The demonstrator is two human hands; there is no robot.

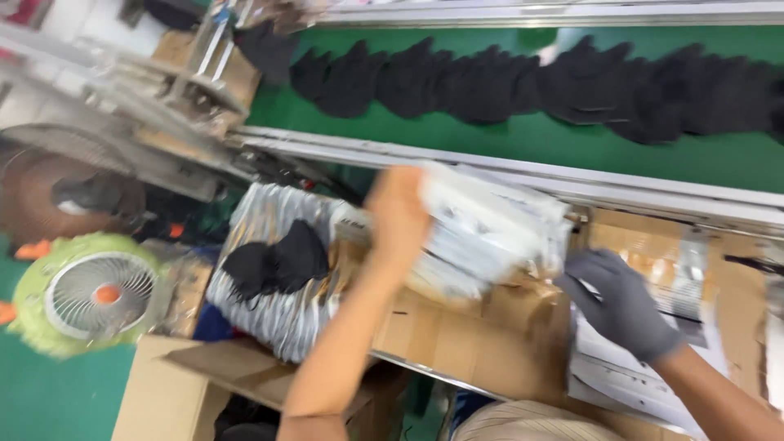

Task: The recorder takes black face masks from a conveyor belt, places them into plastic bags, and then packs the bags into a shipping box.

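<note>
- Left hand [398, 214] motion-blurred; its fingers were hidden behind the white packet stack [482, 233].
- Stack print was unreadable.
- Black masks [572, 86] ran off the right edge.

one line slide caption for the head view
Bare left hand grips a stack of white packets over a cardboard-covered bench; gloved right hand rests beside it.

Green conveyor belt [523, 135] across the top, carrying a row of black fabric pieces [539, 82]. Metal rail [490, 167] along its near edge. Small fan with fuzzy green rim [86, 294] at lower left — a larger brown fan [49, 192] above it. Open cardboard box [175, 392] below. Two black pieces [278, 260] lying on a silvery pleated stack [278, 314].
</note>
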